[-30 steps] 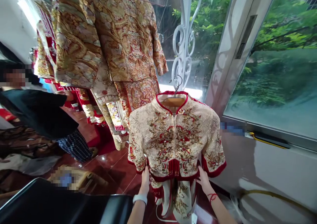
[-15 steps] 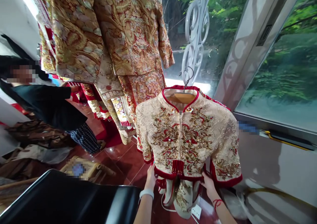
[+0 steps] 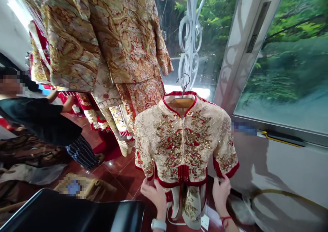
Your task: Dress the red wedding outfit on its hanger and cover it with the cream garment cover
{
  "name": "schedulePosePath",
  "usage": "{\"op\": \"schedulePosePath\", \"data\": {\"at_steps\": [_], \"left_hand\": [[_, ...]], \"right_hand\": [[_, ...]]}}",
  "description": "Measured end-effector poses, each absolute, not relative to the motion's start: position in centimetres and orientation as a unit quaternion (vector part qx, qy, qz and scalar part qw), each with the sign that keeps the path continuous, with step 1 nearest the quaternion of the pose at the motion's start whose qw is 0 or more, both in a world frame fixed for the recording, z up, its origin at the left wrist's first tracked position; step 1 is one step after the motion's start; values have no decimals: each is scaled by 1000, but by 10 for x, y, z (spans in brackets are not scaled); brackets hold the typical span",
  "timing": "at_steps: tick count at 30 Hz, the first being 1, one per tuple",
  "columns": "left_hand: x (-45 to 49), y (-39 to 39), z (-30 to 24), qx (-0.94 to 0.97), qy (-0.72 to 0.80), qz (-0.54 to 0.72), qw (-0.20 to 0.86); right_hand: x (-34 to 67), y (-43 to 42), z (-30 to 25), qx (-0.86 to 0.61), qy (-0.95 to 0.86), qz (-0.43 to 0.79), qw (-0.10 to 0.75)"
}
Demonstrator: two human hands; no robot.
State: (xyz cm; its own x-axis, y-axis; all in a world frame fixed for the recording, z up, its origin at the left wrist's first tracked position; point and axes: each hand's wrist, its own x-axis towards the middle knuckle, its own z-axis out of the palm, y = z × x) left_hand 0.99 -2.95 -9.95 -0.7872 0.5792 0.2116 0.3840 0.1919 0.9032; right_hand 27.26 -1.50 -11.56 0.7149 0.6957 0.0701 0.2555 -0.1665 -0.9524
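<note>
A cream embroidered jacket [image 3: 164, 122] with red trim, gold beadwork and a front zip hangs on a wooden hanger [image 3: 183, 103] in front of me. My left hand [image 3: 155, 193], a pale band at its wrist, is closed at the red-edged cuff of the sleeve on the left. At the other sleeve's red cuff [image 3: 227, 171], my right hand [image 3: 220, 192] pinches the edge; a red string circles that wrist. Pale embroidered cloth [image 3: 191, 204] hangs below the jacket's hem.
Gold brocade garments [image 3: 128, 40] hang at upper left. A person in a dark top [image 3: 38, 117] stands beyond, arms toward other garments. A black glossy surface [image 3: 77, 213] fills the lower left. White scrollwork metal [image 3: 188, 37] stands before the window; a power strip [image 3: 205, 221] lies below.
Both hands have moved from the jacket's bottom hem outward to the sleeve cuffs. The sleeve on the right is lifted somewhat. The whole view has shifted slightly.
</note>
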Motion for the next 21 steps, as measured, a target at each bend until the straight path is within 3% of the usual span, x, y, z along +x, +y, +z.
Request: {"op": "schedulePosePath", "data": {"at_steps": [2, 5, 8, 10, 17, 21], "left_hand": [[22, -21, -75, 469, 716, 518, 13], [32, 10, -42, 664, 624, 397, -110], [29, 37, -25, 694, 626, 318, -158], [25, 45, -21, 700, 635, 287, -158], [27, 29, -15, 693, 641, 292, -152], [30, 32, 14, 704, 596, 344, -176]], "right_hand": [[259, -11, -80, -702, -449, 55, 550], [231, 18, -29, -583, -687, -61, 430], [211, 57, -3, -555, -758, -106, 326], [205, 75, 2, -561, -763, -105, 304], [224, 56, 3, -532, -776, -91, 326], [256, 54, 38, -541, -711, -158, 421]]}}
